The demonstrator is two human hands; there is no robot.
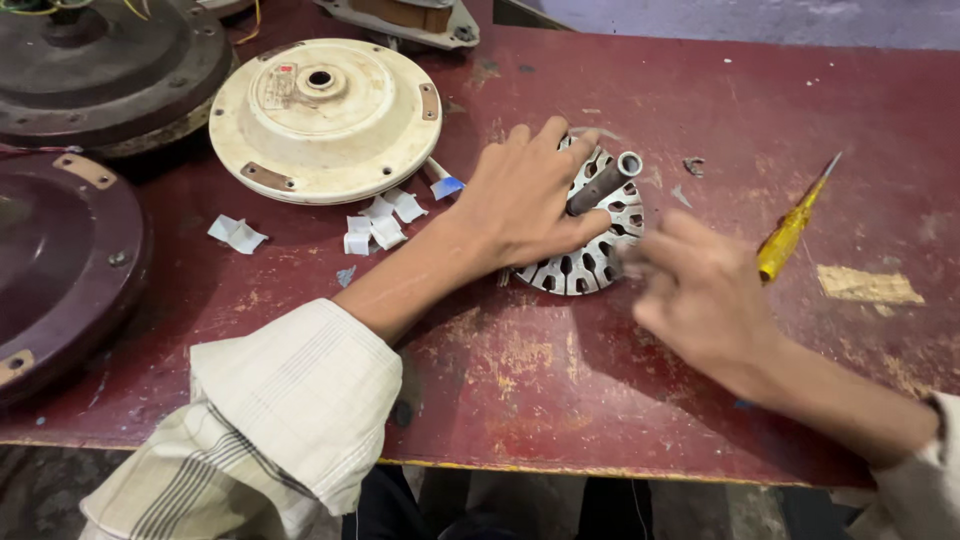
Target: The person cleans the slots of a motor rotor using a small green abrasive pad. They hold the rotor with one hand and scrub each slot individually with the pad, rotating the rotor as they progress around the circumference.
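One slotted metal disc [590,250] with a grey shaft [603,182] is pressed flat on the red table [600,400] under the spread left hand [525,195]. The blurred right hand [700,295] is held loosely apart beside one yellow screwdriver [790,232]. Three round covers are seen.

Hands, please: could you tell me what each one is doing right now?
Left hand: open, pressed flat on the round slotted metal stator core.
Right hand: blurred, grip cannot be told.

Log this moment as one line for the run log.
left hand: resting on round slotted metal stator core with grey shaft | right hand: blurred, beside core | yellow-handled screwdriver: lying on red table
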